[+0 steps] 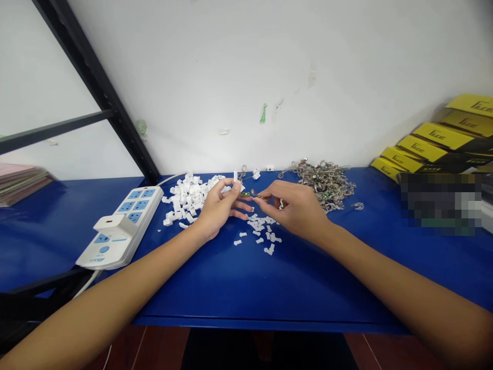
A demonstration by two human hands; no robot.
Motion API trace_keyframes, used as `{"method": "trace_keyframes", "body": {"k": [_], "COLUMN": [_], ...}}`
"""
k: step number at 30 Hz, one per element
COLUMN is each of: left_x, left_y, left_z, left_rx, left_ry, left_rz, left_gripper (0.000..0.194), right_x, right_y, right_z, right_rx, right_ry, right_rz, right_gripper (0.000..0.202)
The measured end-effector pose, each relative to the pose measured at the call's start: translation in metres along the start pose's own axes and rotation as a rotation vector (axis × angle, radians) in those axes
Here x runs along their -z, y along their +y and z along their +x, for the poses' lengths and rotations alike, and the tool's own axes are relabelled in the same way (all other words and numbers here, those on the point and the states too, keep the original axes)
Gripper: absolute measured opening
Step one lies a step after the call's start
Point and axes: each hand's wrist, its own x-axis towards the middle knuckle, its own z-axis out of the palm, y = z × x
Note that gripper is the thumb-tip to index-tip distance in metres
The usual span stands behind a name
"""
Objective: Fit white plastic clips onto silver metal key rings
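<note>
My left hand pinches a small white piece between thumb and forefinger, its other fingers spread. Close to its right, my right hand grips a thin wired part with thumb and forefinger. A small green board shows between the two hands. White plastic pieces lie heaped left of my left hand. Below the hands small flat white pieces are scattered. Behind my right hand lies a tangled pile of wired parts.
The blue table meets a white wall behind. A power strip with a white plug lies at left beside a black metal frame. Yellow boxes are stacked at right, and papers lie far left.
</note>
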Motion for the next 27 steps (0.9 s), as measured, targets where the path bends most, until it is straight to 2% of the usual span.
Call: {"method": "trace_keyframes", "body": {"k": [5,9,14,17,21,27], "left_x": [-0.001,-0.001,-0.003,-0.004,-0.003,-0.005], "left_y": [-0.007,-0.006,-0.002,-0.001,-0.002,-0.004], "left_z": [0.003,0.003,-0.004,-0.007,-0.008,-0.006], "left_rx": [-0.129,-0.198,-0.236,-0.269,-0.274,-0.209], "left_ry": [0.001,-0.022,-0.056,-0.084,-0.080,-0.099], "left_rz": [0.059,0.142,0.257,0.328,0.338,0.192], "left_gripper": [0.047,0.041,0.036,0.033,0.031,0.037], "right_x": [0.000,0.002,0.006,0.005,0.005,0.003], "right_y": [-0.008,-0.012,-0.006,-0.003,-0.005,-0.008], "right_z": [0.000,0.002,0.007,0.009,0.008,0.007], "right_rx": [-0.057,-0.135,-0.443,-0.570,-0.570,-0.543], "right_ry": [-0.083,-0.196,-0.151,-0.240,-0.349,-0.325], "right_rz": [0.142,0.322,0.500,0.647,0.727,0.713], "right_gripper": [0.022,0.014,0.038,0.040,0.035,0.030]}}
